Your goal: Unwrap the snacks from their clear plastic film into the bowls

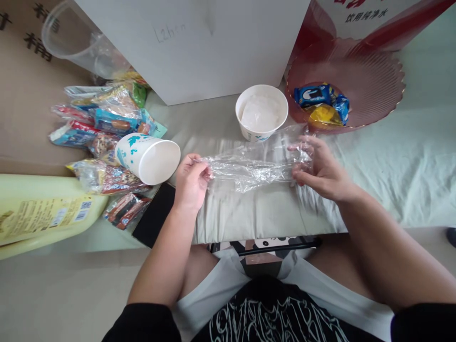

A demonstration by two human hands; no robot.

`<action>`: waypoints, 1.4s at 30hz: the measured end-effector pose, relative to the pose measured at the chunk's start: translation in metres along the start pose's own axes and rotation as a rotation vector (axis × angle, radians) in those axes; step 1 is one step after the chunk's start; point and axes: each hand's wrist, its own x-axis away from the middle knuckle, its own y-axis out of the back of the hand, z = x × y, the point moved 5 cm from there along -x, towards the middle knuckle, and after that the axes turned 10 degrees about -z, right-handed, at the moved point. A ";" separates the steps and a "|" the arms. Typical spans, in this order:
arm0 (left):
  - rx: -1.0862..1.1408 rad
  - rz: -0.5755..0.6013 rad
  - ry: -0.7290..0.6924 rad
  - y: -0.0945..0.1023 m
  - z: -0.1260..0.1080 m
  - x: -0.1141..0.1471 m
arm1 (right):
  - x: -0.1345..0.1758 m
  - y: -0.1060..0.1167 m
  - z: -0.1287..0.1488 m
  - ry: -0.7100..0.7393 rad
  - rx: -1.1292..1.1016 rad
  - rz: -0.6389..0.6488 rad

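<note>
Holding clear plastic film (249,168) at both ends above the cloth-covered bench (249,221), near the middle of its front edge; stretching the film lengthwise, roughly parallel to that edge, with wrinkles from end to end.

Left hand (193,183): clamping the film's left end between thumb and index finger, with tips together; curling the remaining fingers toward the palm; angling the forearm forward over the front edge, partly covering a black flat object (154,216).

Right hand (322,168): pinching the film's right end between thumb and a bent finger, with film around the fingertips; holding the upper fingers apart from the thumb and pointing leftward; reaching diagonally inward over the front edge from the right.

Working just in front of an upright paper bowl (261,111) containing pale translucent material, with contact between film and bowl not distinguishable; placing the left hand just beside a tilted paper cup (151,159), open end toward that hand, on snack packets (117,118) toward the left end of the bench; placing the right hand near a pink basin (377,90) toward the rear edge, with blue packets (313,95) and a yellow packet (324,115) inside; facing a white box (213,57) at the rear.
</note>
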 end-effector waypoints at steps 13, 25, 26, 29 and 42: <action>-0.061 0.351 0.141 -0.003 -0.013 0.008 | -0.002 0.005 0.002 0.044 0.064 -0.154; -0.071 0.175 0.279 -0.003 0.010 0.007 | -0.001 0.003 0.006 0.071 0.014 -0.206; -0.094 0.152 0.289 -0.002 0.011 0.006 | -0.001 0.003 0.008 0.083 0.016 -0.232; -0.140 0.057 0.204 0.002 0.007 0.003 | -0.001 0.004 0.014 0.121 0.044 -0.302; -0.329 -0.003 0.011 0.006 0.010 0.001 | -0.002 0.005 0.000 0.134 0.124 -0.266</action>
